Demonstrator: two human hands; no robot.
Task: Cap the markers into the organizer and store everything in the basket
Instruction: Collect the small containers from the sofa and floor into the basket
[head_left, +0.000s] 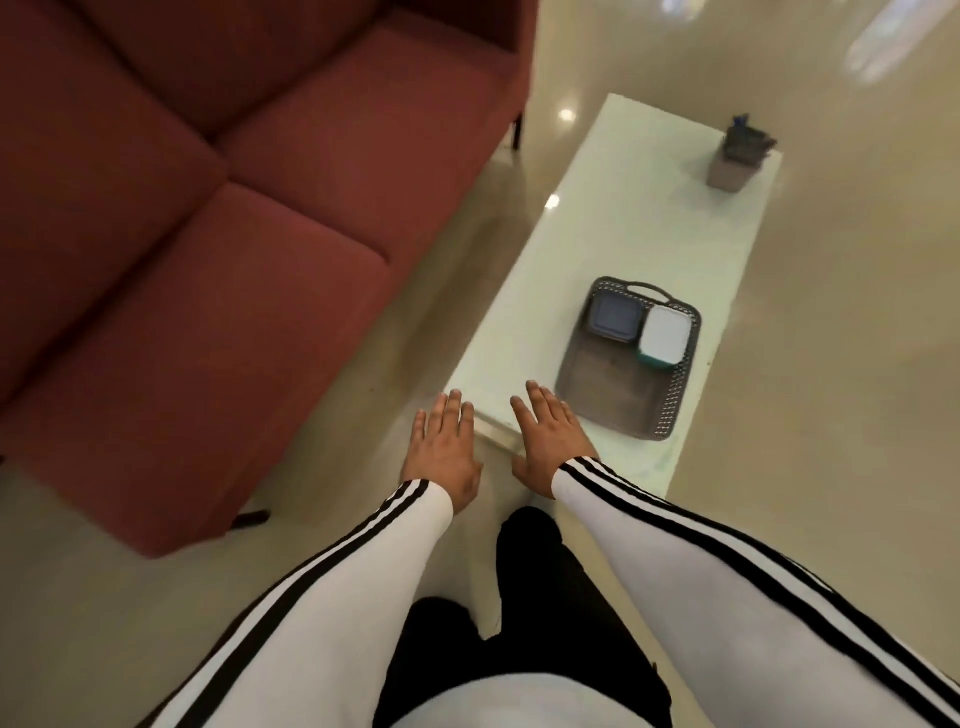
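On the far end of the white table (649, 234) stands the organizer (737, 158), a small greyish cup, with dark markers (742, 124) sticking up from it; this part is too blurred to tell if they have caps. Nearer to the person, on the same table and well apart from the organizer, lies the basket (608, 395), dark grey, with a perforated wall and a handle at its far side. 2 small boxes sit side by side in its far half: a blue-grey box (616, 318) at the left and a white box (665, 335) with a teal body at the right.

Both hands are at the near end of the table, palms down. The left hand (444, 449) is flat, its fingers straight and close together, at the near left corner of the table, and it holds nothing. The right hand (550, 439) is also flat, fingers a little spread, just beside the near left corner of the basket, and it holds nothing. Whether the hands touch the table, I cannot tell.

Both arms wear white sleeves (675, 561) with 3 black stripes. At the left of the table stands a red sofa (208, 234), and a glossy beige floor (831, 364) lies all around
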